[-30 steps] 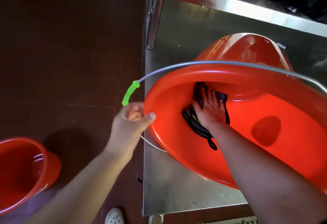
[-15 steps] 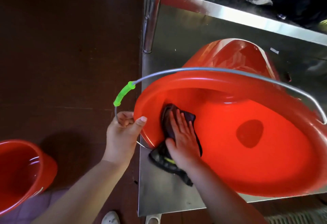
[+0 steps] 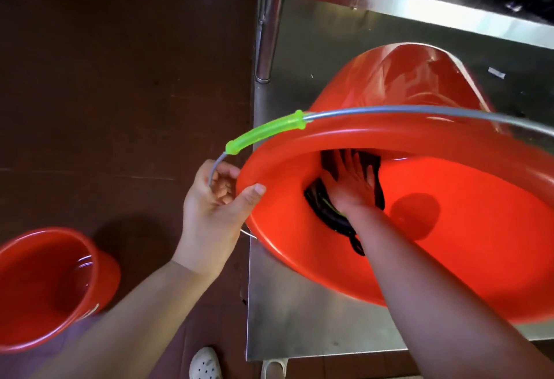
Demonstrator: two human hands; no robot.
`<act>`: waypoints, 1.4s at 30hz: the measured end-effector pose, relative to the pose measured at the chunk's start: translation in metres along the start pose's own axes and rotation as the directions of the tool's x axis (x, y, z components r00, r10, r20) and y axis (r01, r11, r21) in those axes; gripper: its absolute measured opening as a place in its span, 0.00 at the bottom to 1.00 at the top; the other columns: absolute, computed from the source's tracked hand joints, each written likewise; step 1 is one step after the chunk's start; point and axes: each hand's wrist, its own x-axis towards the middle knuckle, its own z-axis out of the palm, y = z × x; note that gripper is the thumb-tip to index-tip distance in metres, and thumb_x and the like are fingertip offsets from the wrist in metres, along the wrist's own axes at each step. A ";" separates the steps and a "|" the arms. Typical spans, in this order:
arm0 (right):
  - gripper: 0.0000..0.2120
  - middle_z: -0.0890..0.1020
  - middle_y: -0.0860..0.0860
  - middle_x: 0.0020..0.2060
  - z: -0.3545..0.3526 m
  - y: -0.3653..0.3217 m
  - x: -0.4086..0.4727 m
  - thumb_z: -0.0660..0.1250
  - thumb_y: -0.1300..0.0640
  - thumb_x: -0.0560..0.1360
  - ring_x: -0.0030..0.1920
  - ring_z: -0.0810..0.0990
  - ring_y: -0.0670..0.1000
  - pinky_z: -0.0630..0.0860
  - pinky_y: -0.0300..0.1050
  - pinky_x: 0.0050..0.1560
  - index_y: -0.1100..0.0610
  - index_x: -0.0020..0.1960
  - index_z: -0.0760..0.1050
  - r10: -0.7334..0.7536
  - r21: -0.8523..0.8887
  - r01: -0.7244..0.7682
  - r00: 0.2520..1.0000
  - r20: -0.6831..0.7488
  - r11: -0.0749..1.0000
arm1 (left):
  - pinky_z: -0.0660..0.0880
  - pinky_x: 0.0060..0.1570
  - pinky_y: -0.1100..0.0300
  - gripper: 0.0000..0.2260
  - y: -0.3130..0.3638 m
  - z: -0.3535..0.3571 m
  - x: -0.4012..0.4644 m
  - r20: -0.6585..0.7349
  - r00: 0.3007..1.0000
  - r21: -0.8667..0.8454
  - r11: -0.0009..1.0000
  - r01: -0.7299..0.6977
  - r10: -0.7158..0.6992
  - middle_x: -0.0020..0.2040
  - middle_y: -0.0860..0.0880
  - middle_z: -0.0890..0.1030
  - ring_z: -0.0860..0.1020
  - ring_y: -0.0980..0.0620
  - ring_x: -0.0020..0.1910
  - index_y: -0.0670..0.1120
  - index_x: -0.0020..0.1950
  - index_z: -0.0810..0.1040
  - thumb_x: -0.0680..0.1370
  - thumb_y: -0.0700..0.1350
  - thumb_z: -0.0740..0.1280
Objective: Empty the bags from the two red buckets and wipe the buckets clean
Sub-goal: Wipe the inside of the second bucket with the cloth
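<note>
Steel table (image 3: 299, 318) fills the right of frame. On it, 1 big red bucket (image 3: 449, 258) lies tipped w/ its mouth toward you; inside, a dark cloth (image 3: 326, 207). Your right hand (image 3: 352, 188) presses flat on it, fingers spread. Your left hand (image 3: 215, 207) pinches the rim at centre. 2nd red bucket (image 3: 45, 288), lower left on the floor, smooth plastic, holds nothing. Wire handle has a green grip (image 3: 265, 134).

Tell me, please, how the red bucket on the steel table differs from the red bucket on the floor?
The table bucket lies tipped on the steel table, mouth toward the camera; the floor bucket stands upright. The table bucket has hands and a dark cloth on it; the floor bucket is untouched. Both are red plastic.
</note>
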 end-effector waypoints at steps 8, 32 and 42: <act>0.34 0.44 0.48 0.77 0.025 -0.047 -0.128 0.46 0.40 0.74 0.76 0.38 0.46 0.35 0.48 0.74 0.45 0.75 0.34 -0.294 0.153 0.299 0.954 -0.052 0.942 | 0.73 0.38 0.71 0.12 0.003 0.002 -0.004 -0.107 0.994 0.004 0.999 0.033 -0.033 0.37 0.55 0.76 0.76 0.64 0.34 0.49 0.44 0.71 0.66 0.46 0.73; 0.30 0.49 0.49 0.78 0.004 0.003 0.005 0.47 0.42 0.79 0.77 0.45 0.48 0.40 0.55 0.74 0.47 0.78 0.44 0.008 -0.146 -0.007 1.000 0.005 0.989 | 0.73 0.61 0.58 0.53 0.007 0.000 0.024 0.212 0.933 -0.011 0.954 0.300 -0.291 0.72 0.48 0.63 0.69 0.53 0.67 0.58 0.72 0.53 0.56 0.46 0.81; 0.33 0.49 0.48 0.78 0.027 -0.062 -0.126 0.48 0.40 0.75 0.77 0.45 0.48 0.41 0.51 0.75 0.45 0.77 0.43 -0.116 0.251 0.135 0.989 -0.090 0.958 | 0.78 0.46 0.66 0.21 -0.026 0.023 -0.015 0.005 0.922 -0.090 0.918 0.386 -0.387 0.52 0.56 0.82 0.81 0.59 0.51 0.52 0.68 0.70 0.76 0.40 0.67</act>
